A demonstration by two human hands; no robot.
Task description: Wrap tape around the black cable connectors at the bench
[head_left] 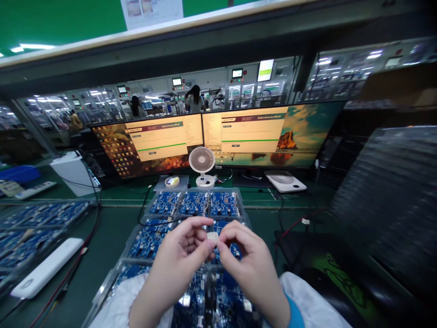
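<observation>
Factory hall, indoor. Dark green counter (116, 223) up front; dark overhead shelf (205, 50), pale front edge, runs across the top, tilted. Green panel (68, 20) above it, printed white sheet (153, 12) attached, light glare at left. Back: row of pale equipment housings (211, 77), small lit screens (176, 82). White strip lights (374, 56) far right. Distance blurred.

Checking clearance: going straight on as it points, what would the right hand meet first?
The small pale piece the right hand seems to touch, then probably the left hand; depth is unclear.
</observation>
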